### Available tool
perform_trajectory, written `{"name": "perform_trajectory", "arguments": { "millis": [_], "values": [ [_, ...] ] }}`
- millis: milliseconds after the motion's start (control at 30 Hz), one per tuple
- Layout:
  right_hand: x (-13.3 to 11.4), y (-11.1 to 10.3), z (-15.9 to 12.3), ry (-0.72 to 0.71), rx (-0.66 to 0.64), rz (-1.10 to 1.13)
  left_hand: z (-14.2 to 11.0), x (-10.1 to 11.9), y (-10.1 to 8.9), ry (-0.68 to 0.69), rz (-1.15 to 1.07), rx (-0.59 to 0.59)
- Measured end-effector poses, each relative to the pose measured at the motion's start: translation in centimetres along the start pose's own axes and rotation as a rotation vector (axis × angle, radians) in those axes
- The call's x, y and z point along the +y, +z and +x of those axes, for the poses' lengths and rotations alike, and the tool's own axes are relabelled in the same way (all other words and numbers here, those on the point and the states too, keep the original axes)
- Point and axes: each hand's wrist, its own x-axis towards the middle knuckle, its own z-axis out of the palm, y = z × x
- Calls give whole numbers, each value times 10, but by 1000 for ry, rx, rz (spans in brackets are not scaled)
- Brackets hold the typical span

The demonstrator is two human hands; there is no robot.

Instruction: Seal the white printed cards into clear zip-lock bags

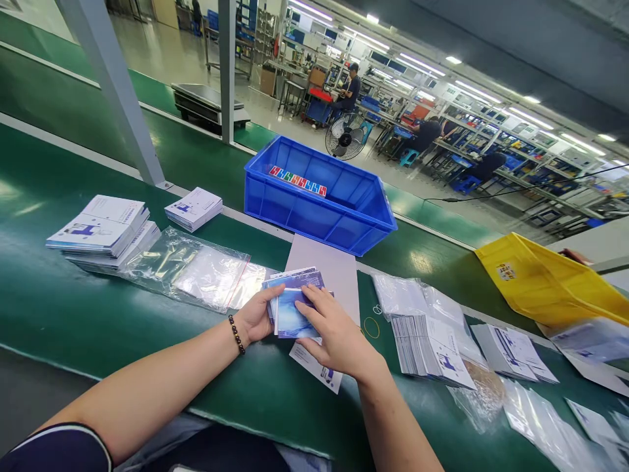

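Note:
My left hand (256, 316) is wrapped around the left side of a small bunch of blue-and-white printed booklets (293, 316), its thumb on top. My right hand (330, 328) lies over the right side of the same booklets, fingers spread across the cover and thumb near the lower edge. Under my hands a single white printed card (319, 368) lies on the green bench. A clear plastic bag (209, 278) lies to the left of my hands. To the right, a row of white booklets (427, 347) leans over beside rubber bands (371, 327).
A blue bin (314, 213) stands ahead on white card. Booklet stacks (101, 226) and a smaller stack (194, 208) sit at left. A yellow bin (555, 278) tilts at right, near more plastic bags (545, 419). A grey post (115, 98) rises from the bench.

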Motion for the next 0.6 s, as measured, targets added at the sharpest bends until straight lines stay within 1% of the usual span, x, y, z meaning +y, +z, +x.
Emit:
{"name": "perform_trajectory", "arguments": {
  "millis": [100,167,233,300,367,400,467,533,600],
  "values": [
    [0,0,0,-35,77,20,1,-1,-1,25,9,-10],
    [-1,-5,-1,-67,171,18,3,-1,-1,60,12,-9],
    [-2,-14,-7,-77,287,18,4,0,-2,106,15,14],
    [-4,-26,-16,-37,385,40,6,2,-4,155,22,73],
    [-3,-36,-27,41,423,109,7,5,-5,194,19,139],
    [0,-38,-32,89,412,164,7,7,-6,212,13,165],
    [7,-35,-39,219,321,310,6,8,-6,247,-9,187],
    [16,-21,-39,388,187,467,4,8,-4,275,-23,179],
    [21,1,-34,544,119,603,2,7,-2,291,-23,149]
  ]
}}
